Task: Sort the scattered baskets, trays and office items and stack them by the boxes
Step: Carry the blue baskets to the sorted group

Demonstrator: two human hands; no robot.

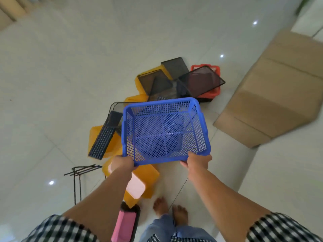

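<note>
I hold a blue plastic mesh basket point(164, 131) in the air above the floor, its opening facing me. My left hand point(122, 163) grips the near rim at its left corner, and my right hand point(198, 160) grips the near rim at its right corner. Below and beyond the basket lies a scattered pile: yellow trays point(143, 179), black wire mesh trays point(155, 83), a red basket point(211, 93) under a black mesh tray point(201, 81), and a dark keyboard point(103, 137). A cardboard box point(272, 95) stands on the floor to the right.
A pink lid point(135, 186) lies on a yellow tray near my feet. A pink and black object point(125, 224) sits lower left. A black wire rack point(80, 173) lies on the white tiled floor at left. My bare feet point(170, 210) stand beside the pile.
</note>
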